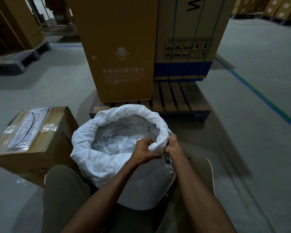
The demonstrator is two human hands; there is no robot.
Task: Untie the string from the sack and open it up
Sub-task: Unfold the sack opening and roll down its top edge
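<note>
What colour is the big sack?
White woven plastic sack, rim rolled down; seen in the head view.

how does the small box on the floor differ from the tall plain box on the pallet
The small box sits low on the floor to the left of the sack; the tall box stands upright on the wooden pallet behind it. The small box carries a clear plastic tray on top; the tall box's top is out of view. Both are brown cardboard.

Hidden and unreadable parts

The sack (118, 148) bottom sits behind forearms; small print on the tall carton (123, 74) is blurred; its top is cropped.
</note>
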